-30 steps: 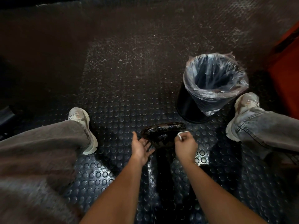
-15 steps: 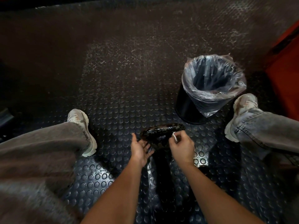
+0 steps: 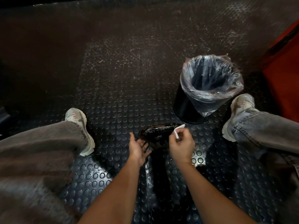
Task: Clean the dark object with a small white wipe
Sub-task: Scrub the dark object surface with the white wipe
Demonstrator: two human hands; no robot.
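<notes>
— Two hands are on the job, nearest first: the left hand (image 3: 139, 148) lies palm-up with straight fingers under the near-left edge of the dark object (image 3: 159, 135), cradling it, not clutching; the right hand (image 3: 181, 146) pinches the small white wipe (image 3: 178, 131) between thumb and fingertips, at the object's right end.

— Which step is that?

— The wiping itself, I judge; the wipe is at the right rim, though whether it touches the surface I cannot tell; the next move calls for pressing it flat and drawing it across the glossy top while the left hand steadies from below.

— And where does the thing sit?

— Between the knees, low over the studded floor mat (image 3: 113, 97), just short of the lined bin (image 3: 210, 84).

— What can't you make out?

— The object's underside and what it is; a black shape below it merges into shadow; the left fingertips are hidden beneath it; the bin's inside is too dark to read; an orange surface (image 3: 284, 81) is cut off at the right edge.
</notes>
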